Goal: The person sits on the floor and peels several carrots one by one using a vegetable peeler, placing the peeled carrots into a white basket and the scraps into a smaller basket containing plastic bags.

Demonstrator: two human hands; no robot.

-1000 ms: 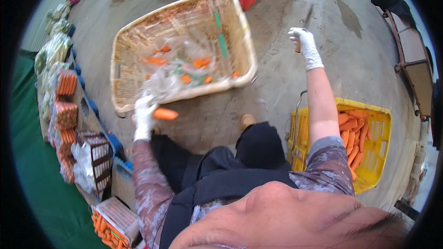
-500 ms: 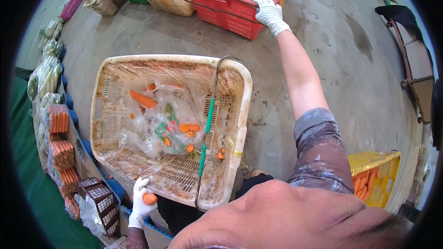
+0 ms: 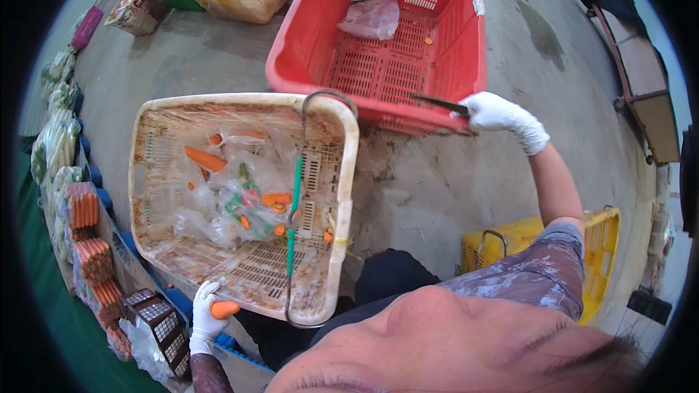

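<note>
Two hands: both gloved in white, spread wide apart across the floor work.
Left hand [image 3: 206, 316]: low at the near corner of the cream basket [image 3: 339, 175], grip closed around a short carrot [image 3: 224, 309], held just off the basket's rim.
Right hand [image 3: 502, 115]: stretched far forward to the near rim of the red basket [image 3: 477, 36], grip closed on a dark knife [image 3: 440, 105] whose blade lies along that rim and points left; the fingers seem to press the rim too, though I cannot tell whether they clasp it.
Cream basket contents: clear plastic bags [image 3: 240, 196] and loose carrot pieces, with the wire handle [image 3: 295, 204] folded down across the right side.
Red basket contents: almost bare, one crumpled bag [image 3: 373, 16] at the far end.
Edges: the two baskets nearly meet corner to corner, leaving little gap there.
Open room: bare concrete floor [image 3: 437, 189] between the baskets and the yellow crate [image 3: 604, 247] at the right.
Left side: bundled carrots [image 3: 91, 262] and greens line the edge, so it is crowded.
</note>
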